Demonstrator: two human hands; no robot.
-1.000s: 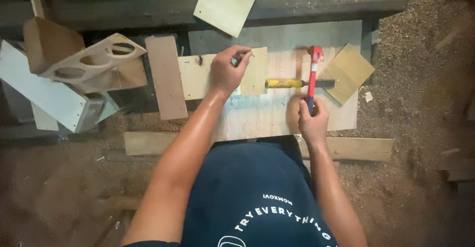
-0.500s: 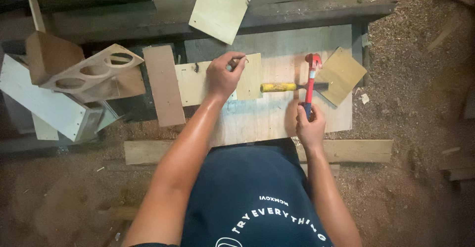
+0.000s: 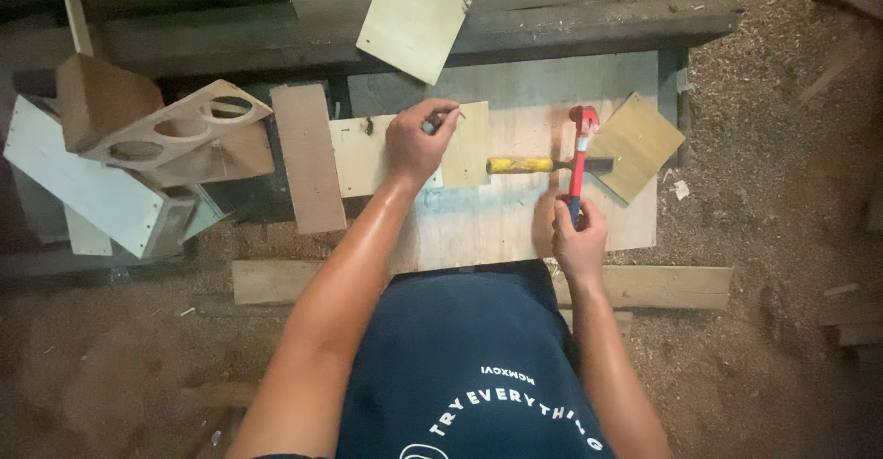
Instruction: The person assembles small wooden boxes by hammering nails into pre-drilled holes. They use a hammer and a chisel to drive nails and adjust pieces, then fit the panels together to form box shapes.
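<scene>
My left hand (image 3: 418, 144) rests on a pale rectangular wood piece (image 3: 359, 151) and pinches a small dark nail-like thing between thumb and fingers near the piece's upper edge. My right hand (image 3: 578, 236) grips the lower end of a red-handled hammer (image 3: 579, 146), whose head lies near the far side of the plywood sheet (image 3: 515, 229). A yellow-handled chisel (image 3: 533, 165) lies flat across the sheet under the hammer's shaft. Both things sit on the sheet in front of my dark blue shirt.
A square plywood offcut (image 3: 639, 144) lies right of the hammer. A brown board (image 3: 308, 157) stands left of the pale piece. A panel with three round holes (image 3: 175, 128) and white boards are stacked at left. A pale panel (image 3: 418, 13) leans on dark beams behind. Sawdust covers the ground.
My left hand has shifted slightly on the pale piece, still pinching the small thing. My right hand keeps its grip on the hammer, which stays lying across the chisel.
</scene>
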